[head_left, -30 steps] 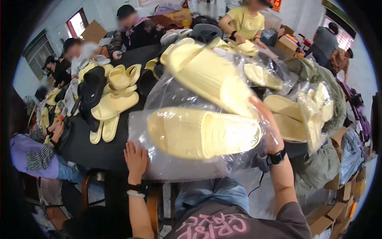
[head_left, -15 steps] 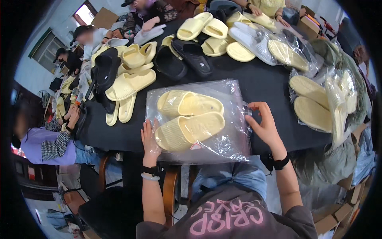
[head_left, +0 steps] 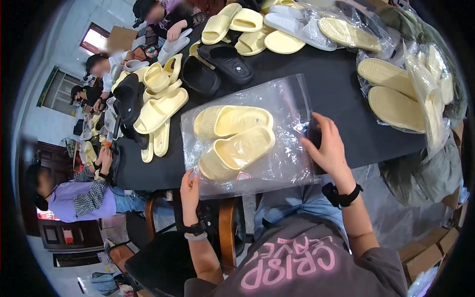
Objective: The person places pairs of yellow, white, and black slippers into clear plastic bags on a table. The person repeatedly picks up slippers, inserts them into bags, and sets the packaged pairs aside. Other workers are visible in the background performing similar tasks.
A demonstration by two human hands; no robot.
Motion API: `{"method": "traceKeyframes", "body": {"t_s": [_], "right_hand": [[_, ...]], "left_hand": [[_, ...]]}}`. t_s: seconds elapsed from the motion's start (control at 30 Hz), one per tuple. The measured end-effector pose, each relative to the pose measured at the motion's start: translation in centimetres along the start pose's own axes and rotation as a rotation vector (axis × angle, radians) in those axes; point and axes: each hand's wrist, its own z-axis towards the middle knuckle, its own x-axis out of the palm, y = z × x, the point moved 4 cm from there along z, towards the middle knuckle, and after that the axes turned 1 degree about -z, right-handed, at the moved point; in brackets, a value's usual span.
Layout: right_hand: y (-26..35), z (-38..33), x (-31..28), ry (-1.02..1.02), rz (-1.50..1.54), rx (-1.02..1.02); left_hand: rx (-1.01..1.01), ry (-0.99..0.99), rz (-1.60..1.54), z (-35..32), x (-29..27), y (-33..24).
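A pair of pale yellow slippers (head_left: 236, 143) lies side by side inside a clear plastic bag (head_left: 292, 148), flat on the black-topped table in front of me. At the bag's lower left corner, my left hand (head_left: 190, 190) has its fingers curled in around the edge. My right hand (head_left: 329, 148) is beside the bag's right edge, thumb and fingers spread apart; the thumb tip comes close to the plastic. A small red-and-white label (head_left: 243, 175) shows by the nearer slipper.
Loose yellow slippers (head_left: 161, 111) and black slippers (head_left: 225, 64) are heaped at the left and far side of the table (head_left: 336, 99). Bagged yellow slippers (head_left: 396, 106) stack up at the right. A person in a purple vest (head_left: 81, 200) works at the left, with others beyond.
My left hand has gone from lying flat on the bag to curling at its lower left corner. The bag has turned slightly, its far right corner swinging away. The view has shifted.
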Motion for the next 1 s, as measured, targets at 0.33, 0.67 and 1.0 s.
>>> {"method": "traceKeyframes", "body": {"t_s": [0.33,0.67,1.0], "right_hand": [[-2.2,1.1,1.0,0.128,1.497,0.445],[-0.5,-0.4,4.8,0.618,1.185,0.005],[8.6,5.3,8.1,0.703,-0.058,-0.576]], "left_hand": [[0.058,-0.191,-0.275,0.7,-0.1,-2.4],[0.287,-0.179,0.211,1.8,1.0,-3.8],[0.292,0.095,-0.041,4.9,4.8,-3.4]]}}
